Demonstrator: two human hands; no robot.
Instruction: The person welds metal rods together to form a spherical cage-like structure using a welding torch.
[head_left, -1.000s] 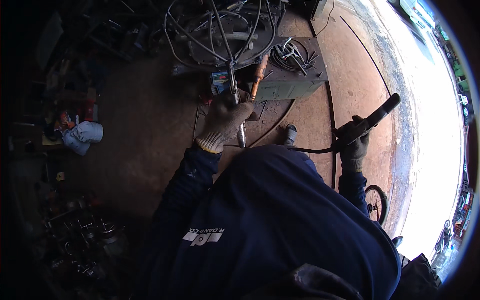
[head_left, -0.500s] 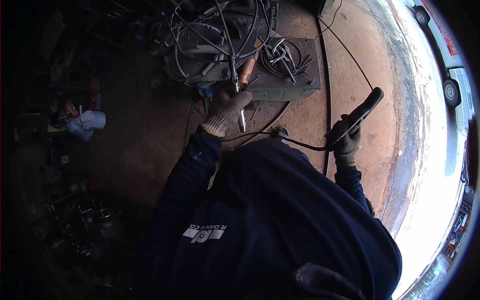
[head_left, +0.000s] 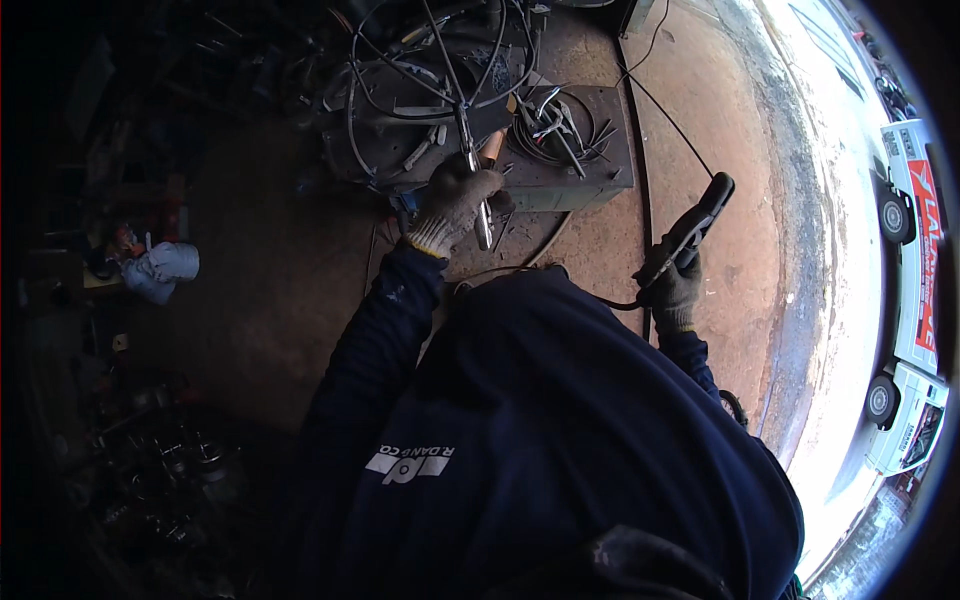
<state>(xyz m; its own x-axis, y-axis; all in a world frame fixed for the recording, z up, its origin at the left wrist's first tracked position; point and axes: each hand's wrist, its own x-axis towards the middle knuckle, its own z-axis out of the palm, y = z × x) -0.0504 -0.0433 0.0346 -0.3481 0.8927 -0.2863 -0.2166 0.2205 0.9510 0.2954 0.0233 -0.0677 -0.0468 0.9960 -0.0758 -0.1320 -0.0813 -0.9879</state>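
Note:
My left hand [head_left: 457, 200], in a knitted glove, is closed around the shiny handles of what look like locking pliers [head_left: 465, 130]. The upper end of the pliers meets a round frame of thin metal rods [head_left: 440, 75], held above a metal bench [head_left: 590, 190]. My right hand [head_left: 672, 285], also gloved, grips a black welding electrode holder [head_left: 707, 215], well apart from the frame. A thin rod [head_left: 675, 115] runs up and left from the holder's tip. Beside my left hand a copper-coloured cylinder [head_left: 492, 146] partly shows.
Clamp-like tools [head_left: 550, 120] and coiled cable lie on the bench's right part. A cable [head_left: 553, 240] trails over the brown floor. Left, another person in a light top [head_left: 160, 268] is by a low table. A white and red truck [head_left: 915, 250] stands outside on the right.
The view has shifted, so more of the truck shows. My right hand and the electrode holder sit slightly further left in the picture. Both hands keep their grips.

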